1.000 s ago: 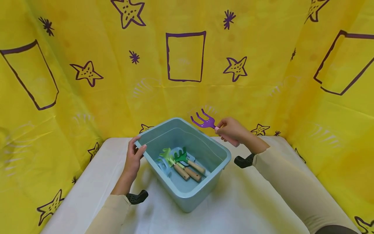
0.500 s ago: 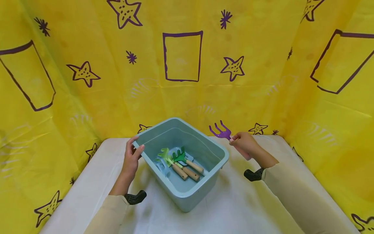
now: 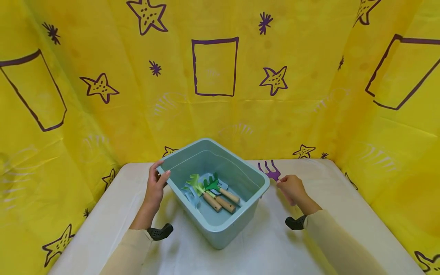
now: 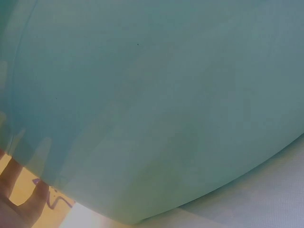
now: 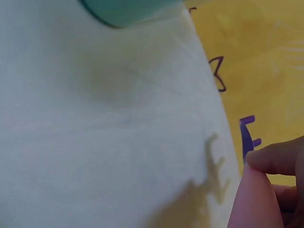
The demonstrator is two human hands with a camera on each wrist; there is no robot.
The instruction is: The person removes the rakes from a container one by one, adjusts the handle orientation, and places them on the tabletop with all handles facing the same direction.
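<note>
**Left hand on bin, right hand on purple fork**

Left hand [image 3: 155, 191] is gripping the left corner of the blue-grey bin [image 3: 220, 233], thumb and fingers clamping its rim. Inside, a light-blue tool [image 3: 193, 197], a light-green tool [image 3: 194, 181] and a dark-green rake [image 3: 211, 184] are lying together. The purple fork [image 3: 274, 175] is hanging above the table [image 3: 99, 233], between bin and far right corner, tines pointing toward the far edge. Right hand [image 3: 294, 191], angled inward, back upward, is pinching its pink handle near the neck. Hands are staying well apart.
</note>
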